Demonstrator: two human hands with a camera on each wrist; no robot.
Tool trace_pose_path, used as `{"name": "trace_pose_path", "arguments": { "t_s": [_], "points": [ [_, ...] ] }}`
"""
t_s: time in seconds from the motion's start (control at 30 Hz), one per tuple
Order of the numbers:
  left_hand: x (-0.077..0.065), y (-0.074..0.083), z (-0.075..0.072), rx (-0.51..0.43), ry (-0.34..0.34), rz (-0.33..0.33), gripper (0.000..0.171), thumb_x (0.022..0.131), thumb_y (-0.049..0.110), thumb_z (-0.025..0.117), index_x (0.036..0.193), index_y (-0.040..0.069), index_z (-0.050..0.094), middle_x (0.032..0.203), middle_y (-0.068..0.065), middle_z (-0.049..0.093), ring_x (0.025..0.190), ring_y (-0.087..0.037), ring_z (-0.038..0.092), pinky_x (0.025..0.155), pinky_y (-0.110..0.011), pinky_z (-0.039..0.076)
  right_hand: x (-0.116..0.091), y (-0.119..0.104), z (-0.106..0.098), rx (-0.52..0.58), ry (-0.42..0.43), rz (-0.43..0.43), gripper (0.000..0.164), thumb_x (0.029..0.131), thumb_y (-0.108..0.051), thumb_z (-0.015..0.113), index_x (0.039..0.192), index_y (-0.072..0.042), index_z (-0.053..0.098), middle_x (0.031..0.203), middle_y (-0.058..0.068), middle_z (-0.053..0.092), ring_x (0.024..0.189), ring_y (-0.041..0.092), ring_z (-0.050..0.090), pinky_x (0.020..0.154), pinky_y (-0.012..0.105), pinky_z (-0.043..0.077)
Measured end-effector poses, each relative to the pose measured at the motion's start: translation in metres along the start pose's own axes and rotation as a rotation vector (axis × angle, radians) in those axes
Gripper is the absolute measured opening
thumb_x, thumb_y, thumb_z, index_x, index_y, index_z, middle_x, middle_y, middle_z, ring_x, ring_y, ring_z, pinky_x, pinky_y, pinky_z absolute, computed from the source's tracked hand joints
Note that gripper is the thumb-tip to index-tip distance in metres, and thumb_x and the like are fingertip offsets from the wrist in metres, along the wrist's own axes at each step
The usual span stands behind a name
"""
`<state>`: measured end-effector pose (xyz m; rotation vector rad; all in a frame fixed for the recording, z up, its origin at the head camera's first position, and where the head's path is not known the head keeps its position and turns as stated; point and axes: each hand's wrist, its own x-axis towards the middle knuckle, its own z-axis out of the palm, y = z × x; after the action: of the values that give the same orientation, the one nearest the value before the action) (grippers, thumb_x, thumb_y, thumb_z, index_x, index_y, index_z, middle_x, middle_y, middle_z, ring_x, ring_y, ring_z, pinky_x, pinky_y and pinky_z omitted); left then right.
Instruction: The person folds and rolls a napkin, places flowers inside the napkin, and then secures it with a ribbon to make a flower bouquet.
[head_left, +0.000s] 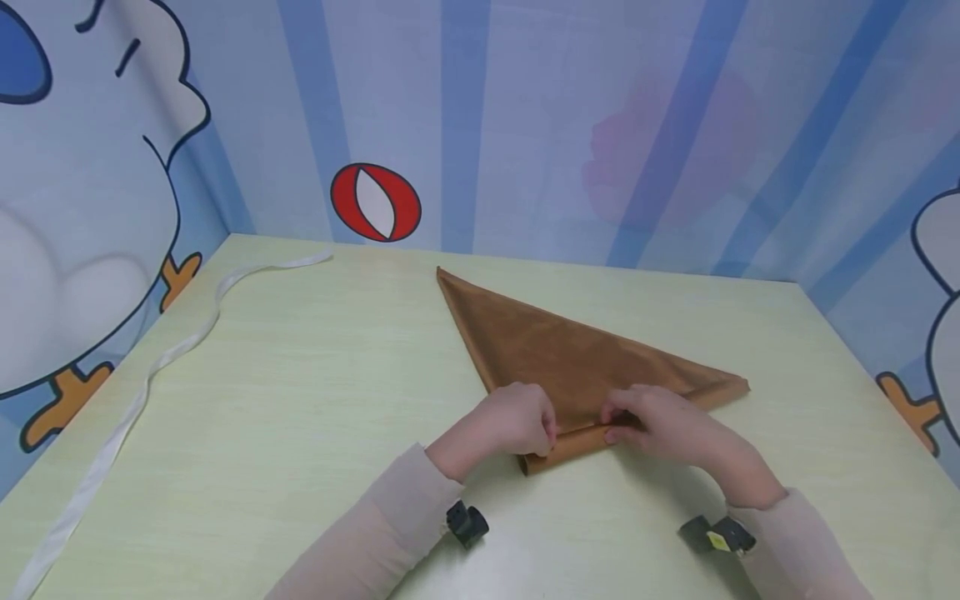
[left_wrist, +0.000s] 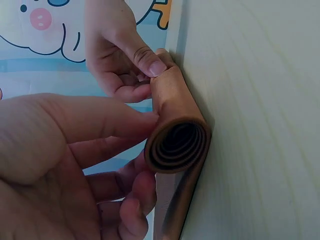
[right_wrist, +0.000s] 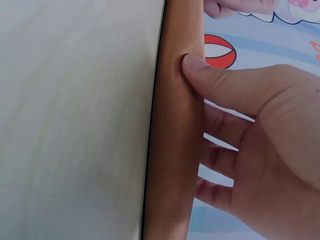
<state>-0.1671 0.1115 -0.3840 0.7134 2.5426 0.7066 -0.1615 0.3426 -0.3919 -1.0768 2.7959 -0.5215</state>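
Pinching brown cloth (head_left: 585,354) by its near roll (head_left: 577,444), running left to right, with fingers (right_wrist: 207,77) of left hand (head_left: 516,417) and right hand (head_left: 667,423).

White strip (head_left: 99,475) cut at head view's bottom; brown cloth (head_left: 570,354) partly behind fingers (head_left: 628,402).

Premises observed: a screened tabletop recording booth, with a pale surface (head_left: 322,375) walled by a printed backdrop (head_left: 525,108) that rises behind its far edge and along its left and right edges. The backdrop bears blue stripes, a red-and-white ball (head_left: 376,202) beyond the far edge and a large cartoon figure (head_left: 82,208) beyond the left edge; small cameras (head_left: 467,523) worn at both wrists support the finding, though the wider building cannot be determined
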Motion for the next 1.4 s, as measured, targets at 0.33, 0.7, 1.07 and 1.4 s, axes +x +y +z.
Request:
{"name": "trace_pose_path", "arguments": {
  "t_s": [0.33, 0.7, 1.07, 1.4],
  "points": [
    [-0.0021, 0.0026, 0.0026, 0.008, 0.013, -0.003, 0.045, 0.073, 0.018, 0.081, 0.045, 0.017, 0.046, 0.042, 0.012, 0.033, 0.044, -0.005, 0.032, 0.044, -0.020, 0.025, -0.0008, 0.0000, 0.0040, -0.079, 0.101, -0.060, 0.010, 0.080, -0.011, 0.077, 0.088, -0.013, 0.072, 0.084, -0.009, 0.057, 0.080, 0.012, 0.050, 0.070, 0.029, 0.043],
    [0.0003, -0.0006, 0.0030, 0.041, 0.046, 0.000, 0.043, 0.067, 0.003, 0.064, 0.044, 0.018, 0.031, 0.044, 0.010, 0.020, 0.045, -0.005, 0.016, 0.045, -0.021, 0.013, -0.0018, -0.0007, 0.0002, -0.078, 0.040, -0.036, 0.019, 0.077, -0.016, 0.080, 0.093, -0.014, 0.070, 0.089, -0.009, 0.062, 0.084, 0.013, 0.055, 0.075, 0.032, 0.046],
    [0.0002, -0.0040, -0.0014, -0.024, -0.023, 0.008, 0.039, 0.071, 0.007, 0.069, 0.047, 0.018, 0.040, 0.046, 0.010, 0.031, 0.046, -0.005, 0.027, 0.046, -0.021, 0.022, -0.0015, -0.0004, -0.0012, -0.067, 0.018, -0.100, 0.009, 0.083, -0.015, 0.074, 0.092, -0.014, 0.072, 0.086, -0.010, 0.062, 0.081, 0.013, 0.055, 0.072, 0.031, 0.045],
    [-0.0009, -0.0031, -0.0030, 0.005, -0.051, 0.047, 0.025, 0.073, 0.005, 0.071, 0.062, 0.017, 0.051, 0.060, 0.008, 0.047, 0.058, -0.008, 0.045, 0.053, -0.022, 0.034, -0.0007, 0.0003, 0.0003, -0.022, -0.006, -0.117, 0.005, 0.087, -0.015, 0.070, 0.092, -0.014, 0.071, 0.087, -0.009, 0.064, 0.081, 0.012, 0.058, 0.071, 0.030, 0.048]
  ]
}}
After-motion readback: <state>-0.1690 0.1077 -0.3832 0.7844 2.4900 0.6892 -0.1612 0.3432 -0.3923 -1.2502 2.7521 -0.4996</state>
